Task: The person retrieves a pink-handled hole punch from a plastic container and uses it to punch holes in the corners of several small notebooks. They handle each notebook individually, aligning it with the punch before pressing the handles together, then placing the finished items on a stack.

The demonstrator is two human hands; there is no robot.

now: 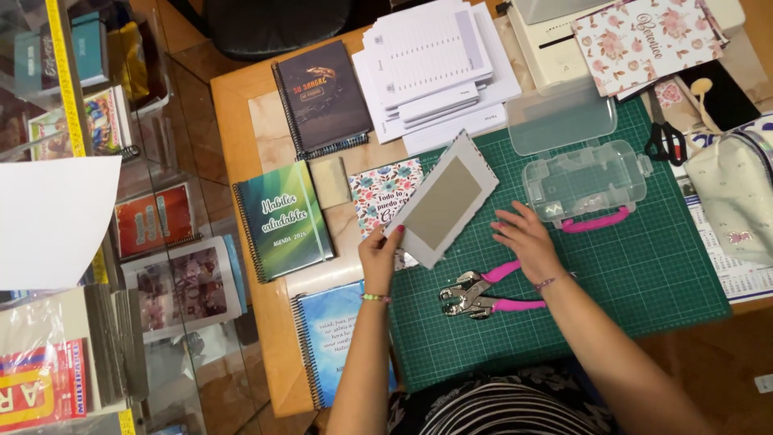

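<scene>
Grey cardboard cover (pixel 444 200) tilting above the green cutting mat (pixel 644 274), left hand (pixel 380 256) pinching its lower corner, right hand (pixel 523 239) lying open and flat on the mat, pink-handled punch pliers (pixel 481 294) resting just beside it, clear plastic case (pixel 585 179) standing open nearby

A grey cardboard cover (pixel 445 200) with a darker grey panel at its centre and a patterned edge was tilted up off the green cutting mat (pixel 644 266), pinched at its lower corner. Pink-handled punch pliers (pixel 481 295) lay flat on the mat just below it.
</scene>
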